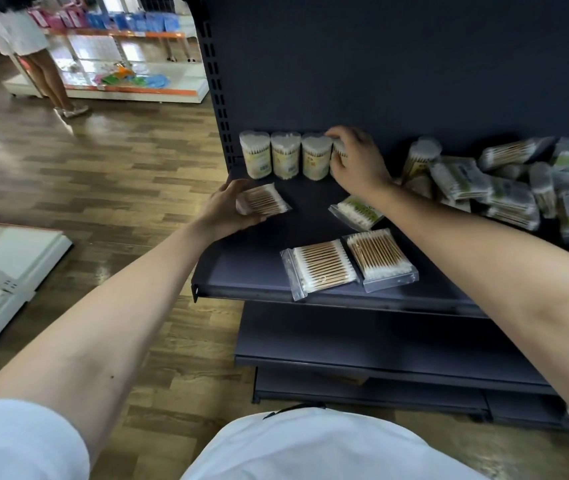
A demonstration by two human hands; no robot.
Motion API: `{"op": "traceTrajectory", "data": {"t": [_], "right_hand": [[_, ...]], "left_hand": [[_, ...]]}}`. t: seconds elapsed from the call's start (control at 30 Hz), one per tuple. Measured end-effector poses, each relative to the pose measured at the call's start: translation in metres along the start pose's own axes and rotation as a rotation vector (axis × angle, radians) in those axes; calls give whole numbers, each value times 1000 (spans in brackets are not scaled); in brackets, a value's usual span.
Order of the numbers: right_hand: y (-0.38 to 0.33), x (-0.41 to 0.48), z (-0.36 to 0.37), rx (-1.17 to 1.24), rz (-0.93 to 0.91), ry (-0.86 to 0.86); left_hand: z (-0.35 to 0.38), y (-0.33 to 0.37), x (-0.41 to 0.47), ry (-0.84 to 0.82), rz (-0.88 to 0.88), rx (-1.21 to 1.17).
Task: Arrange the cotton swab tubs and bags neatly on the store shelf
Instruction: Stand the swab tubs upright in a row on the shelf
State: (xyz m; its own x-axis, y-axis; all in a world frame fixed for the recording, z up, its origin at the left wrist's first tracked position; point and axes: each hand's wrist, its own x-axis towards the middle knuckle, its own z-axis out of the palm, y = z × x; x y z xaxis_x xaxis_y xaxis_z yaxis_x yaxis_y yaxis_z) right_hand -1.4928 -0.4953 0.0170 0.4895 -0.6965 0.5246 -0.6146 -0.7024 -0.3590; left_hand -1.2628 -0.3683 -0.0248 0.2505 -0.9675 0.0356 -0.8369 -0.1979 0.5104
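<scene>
A person reaches both bare arms onto a dark store shelf (pixel 248 271), seen from a camera worn on the head. The right hand (pixel 355 161) is at the back of the shelf, fingers curled over the top and side of a cotton swab tub (pixel 338 152) that stands upright. Just left of this hand, three more tubs (pixel 286 154) stand upright side by side against the back panel, so the gripped tub forms the right end of the row.

The left hand (pixel 227 206) is in front of the row, close to the shelf's left edge. It pinches a small bag of swabs (pixel 264 199) by its left end. The bag sits low over the shelf; whether it touches cannot be told.

Under the right wrist lies a green-labelled bag (pixel 355 211), partly hidden by the forearm. Nearer the person than both hands, two clear bags (pixel 321 268) lie flat and touching at the shelf's front lip. To the right of the right hand is a jumbled heap (pixel 504 188) of bags and tubs, with a tilted tub (pixel 420 159) leaning at the edge closest to that hand.

Beyond the left hand are a wooden floor (pixel 120 174) and another person's legs.
</scene>
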Motion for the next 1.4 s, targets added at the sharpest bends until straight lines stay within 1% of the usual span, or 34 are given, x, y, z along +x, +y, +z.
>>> {"op": "traceTrajectory", "data": {"t": [0.13, 0.2, 0.27, 0.37, 0.47, 0.53, 0.6, 0.73, 0.83, 1.0, 1.1, 1.17, 1.23, 1.33, 1.4], "right_hand": [[-12, -3, 4, 111, -108, -179], [-11, -10, 5, 147, -113, -249], [-5, -18, 4, 167, -104, -277], [8, -28, -5, 144, -78, -228], [21, -35, -22, 87, -41, -100], [32, -39, -36, 36, -2, -18], [44, -43, -52, -7, 53, 12], [70, -63, -80, -117, 151, 4], [84, -85, -94, -134, 197, -20], [109, -111, -99, -194, 171, -176], [115, -119, -104, -213, 209, -241], [117, -123, -106, -191, 216, -222], [117, -126, -107, -154, 235, -207], [118, -128, -108, -162, 265, -199], [120, -130, -109, -172, 282, -192]], "left_hand": [[-1, 1, -4, -53, 33, 26], [-1, 5, -6, -66, 56, 19], [1, 9, -4, -63, 76, 11], [7, 20, 0, -68, 116, 11], [15, 36, 6, -76, 151, 60], [22, 51, 10, -48, 188, 100], [28, 67, 14, -11, 216, 87], [43, 100, 22, -10, 317, 42], [56, 124, 28, -74, 394, 12], [78, 151, 36, -118, 523, -42], [89, 162, 44, -140, 574, -64], [96, 168, 50, -142, 575, -26], [102, 174, 54, -154, 540, 39], [111, 180, 54, -180, 493, 122], [115, 179, 52, -161, 499, 156]]}}
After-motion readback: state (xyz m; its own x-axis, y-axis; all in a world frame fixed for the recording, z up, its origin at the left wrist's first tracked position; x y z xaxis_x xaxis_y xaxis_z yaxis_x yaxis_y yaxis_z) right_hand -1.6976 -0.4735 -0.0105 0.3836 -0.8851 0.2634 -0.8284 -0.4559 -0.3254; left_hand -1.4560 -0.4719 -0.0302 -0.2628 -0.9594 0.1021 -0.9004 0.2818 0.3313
